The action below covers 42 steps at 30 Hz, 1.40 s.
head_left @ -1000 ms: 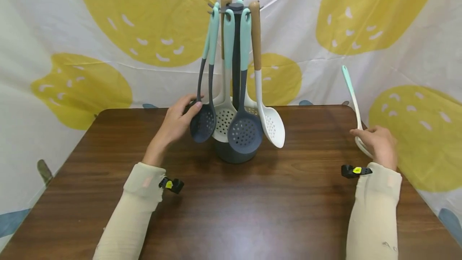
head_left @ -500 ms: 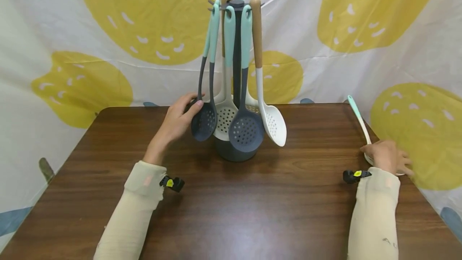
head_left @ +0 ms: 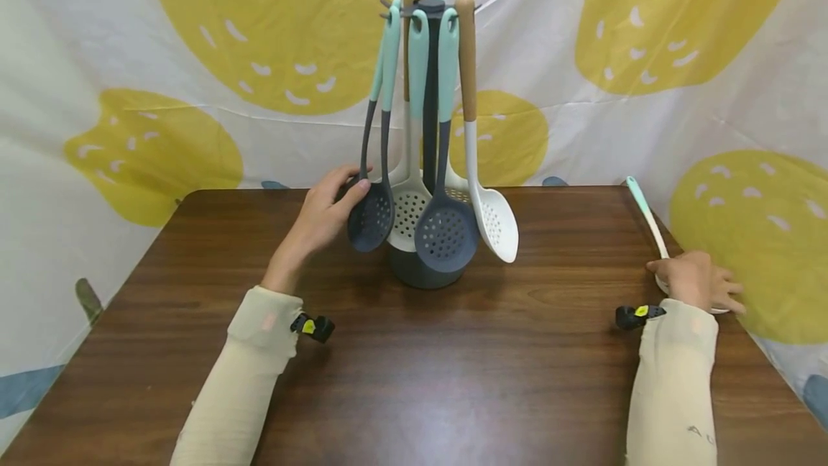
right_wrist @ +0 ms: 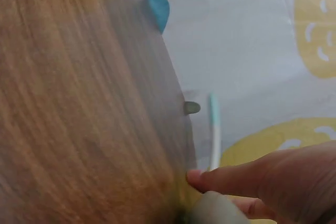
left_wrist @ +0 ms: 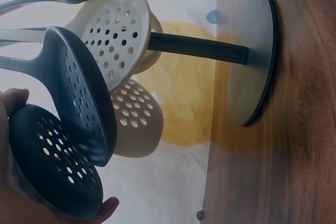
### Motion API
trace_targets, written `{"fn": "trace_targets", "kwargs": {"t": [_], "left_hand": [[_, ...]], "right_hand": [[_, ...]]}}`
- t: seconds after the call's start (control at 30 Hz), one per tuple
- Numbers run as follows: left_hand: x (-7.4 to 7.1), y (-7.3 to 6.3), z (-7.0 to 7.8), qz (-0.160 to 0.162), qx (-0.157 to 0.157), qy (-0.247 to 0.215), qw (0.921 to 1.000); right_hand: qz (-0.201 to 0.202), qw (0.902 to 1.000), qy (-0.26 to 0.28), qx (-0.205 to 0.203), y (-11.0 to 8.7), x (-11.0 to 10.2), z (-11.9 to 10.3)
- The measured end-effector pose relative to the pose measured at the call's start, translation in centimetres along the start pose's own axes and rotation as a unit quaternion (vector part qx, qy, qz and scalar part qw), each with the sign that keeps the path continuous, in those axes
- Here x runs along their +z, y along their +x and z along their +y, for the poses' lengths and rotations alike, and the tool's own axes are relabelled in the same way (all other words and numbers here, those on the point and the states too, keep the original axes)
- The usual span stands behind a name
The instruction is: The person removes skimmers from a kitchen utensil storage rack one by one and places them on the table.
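In the left wrist view, my left hand [left_wrist: 16, 182] grips the bowl of a dark skimmer [left_wrist: 58, 163] with a mint handle, which hangs leftmost on the rack; the head view mostly hides that bowl behind my fingers. Right beside it hangs a dark slotted spoon [head_left: 371, 218]. At the right edge of the table, my right hand [head_left: 695, 282] lies over the pale head of a mint-handled utensil [head_left: 645, 218]. Its fingers spread out to the right. Since the hand covers that head, its exact kind cannot be made out.
A dark rack [head_left: 423, 268] with a round base stands at the back middle. On it hang a grey round skimmer [head_left: 446, 234], a white slotted spoon [head_left: 497, 225] with a wooden handle and more utensils. A fruit-print cloth [head_left: 291, 142] hangs behind the brown table [head_left: 479, 372].
My right hand has lowered the mint-handled utensil onto the table's right edge, and its fingers have spread. The left hand keeps its hold on the dark skimmer.
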<state>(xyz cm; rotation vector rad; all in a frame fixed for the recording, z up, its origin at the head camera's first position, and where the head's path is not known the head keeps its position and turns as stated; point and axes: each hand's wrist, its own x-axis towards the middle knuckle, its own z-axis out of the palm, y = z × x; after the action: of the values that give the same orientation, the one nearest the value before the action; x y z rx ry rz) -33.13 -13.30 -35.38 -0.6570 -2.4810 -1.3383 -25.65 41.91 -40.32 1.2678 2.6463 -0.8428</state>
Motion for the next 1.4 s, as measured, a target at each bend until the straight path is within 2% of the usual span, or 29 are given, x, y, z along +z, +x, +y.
{"fn": "trace_targets", "kwargs": {"t": [0.2,0.57,0.77,0.97,1.2,1.4], "left_hand": [[0.0,0.0,0.0,0.002,0.004,0.002,1.0],[-0.1,0.0,0.1,0.01,0.008,0.003,0.9999],[-0.1,-0.2,0.3,0.005,0.002,0.006,1.0],[0.4,-0.5,0.4,-0.004,0.0,0.01,0.9999],[0.8,-0.6,0.5,0.013,0.009,0.013,0.9998],[0.8,-0.6,0.7,0.021,0.016,0.017,0.9995]], "right_hand": [[0.016,0.9995,0.007,-0.025,-0.9,-0.7,-0.5],[0.013,0.9989,0.009,-0.045,-1.6,-2.5,-0.9],[0.045,0.9958,0.015,-0.079,-2.4,-3.4,-0.8],[0.103,0.9821,0.016,-0.157,-3.1,-4.5,-0.9],[0.139,0.9585,0.051,-0.244,-3.9,-5.8,-2.5],[0.143,0.9499,0.079,-0.266,-6.2,-6.4,-4.7]]}}
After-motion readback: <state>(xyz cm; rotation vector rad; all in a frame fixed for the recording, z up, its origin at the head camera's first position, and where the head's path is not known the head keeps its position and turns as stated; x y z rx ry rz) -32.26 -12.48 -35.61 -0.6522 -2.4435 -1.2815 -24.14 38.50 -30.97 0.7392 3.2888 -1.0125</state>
